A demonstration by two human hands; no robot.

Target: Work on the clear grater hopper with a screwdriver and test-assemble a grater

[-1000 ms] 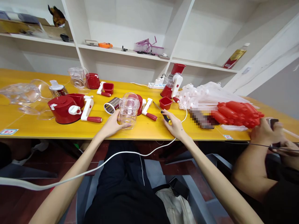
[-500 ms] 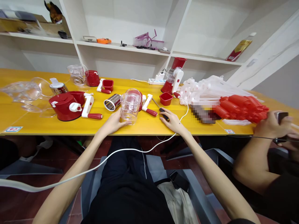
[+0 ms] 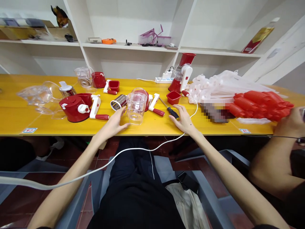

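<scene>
You have two hands, the left hand (image 3: pixel 113 124) and the right hand (image 3: pixel 184 120), on one yellow worktop (image 3: pixel 14 116). At twelve o'clock stands one clear cup (image 3: pixel 136 106), and at one o'clock lies one screwdriver (image 3: pixel 169 109). Two small red tubs (image 3: pixel 173 97) (image 3: pixel 114 86) sit farther back.

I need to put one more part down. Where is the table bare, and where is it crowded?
Bare yellow table lies left of the red base, and along the front edge between the left hand and right hand. It is crowded around the clear cup and toward the red caps.
</scene>
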